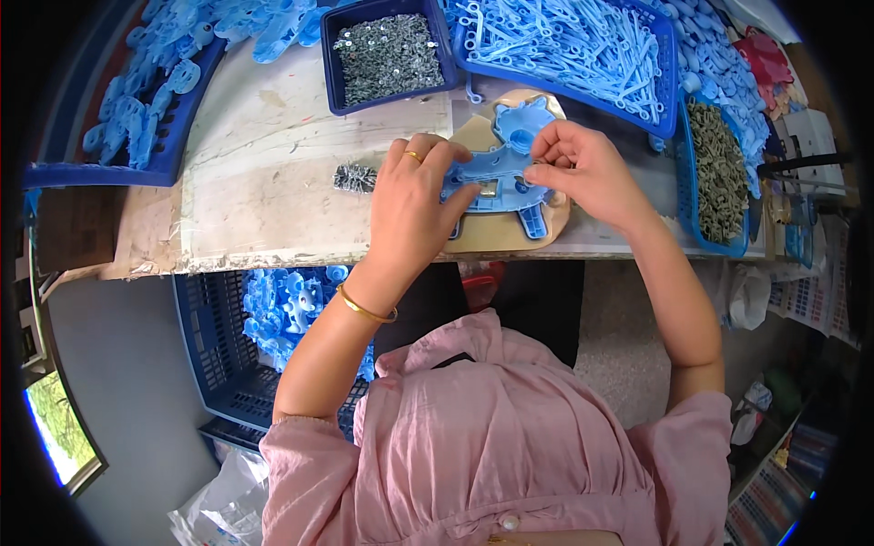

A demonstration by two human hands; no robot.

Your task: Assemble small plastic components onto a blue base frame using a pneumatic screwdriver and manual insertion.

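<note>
A blue plastic toy shell [496,169], shaped like an animal with a round head and short legs, lies hollow side up on a tan board [510,239] at the table's front edge. My left hand [411,191] grips the shell's left end, thumb and fingers round its edges. Over the shell's right side, my right hand [583,168] is closed in a pinch. Whatever sits between those fingertips is too small to make out. Inside the shell, a small metallic rectangular piece [489,189] shows beside my left thumb. Left of that hand rests a dark block covered in screws [354,177].
Behind the board stand a dark blue bin [330,71] of small screws and a blue basket [673,84] of light blue rods. A narrow basket [685,177] of grey-brown parts sits right. Blue shells fill a tray [170,173] far left and a crate [211,355] below the table.
</note>
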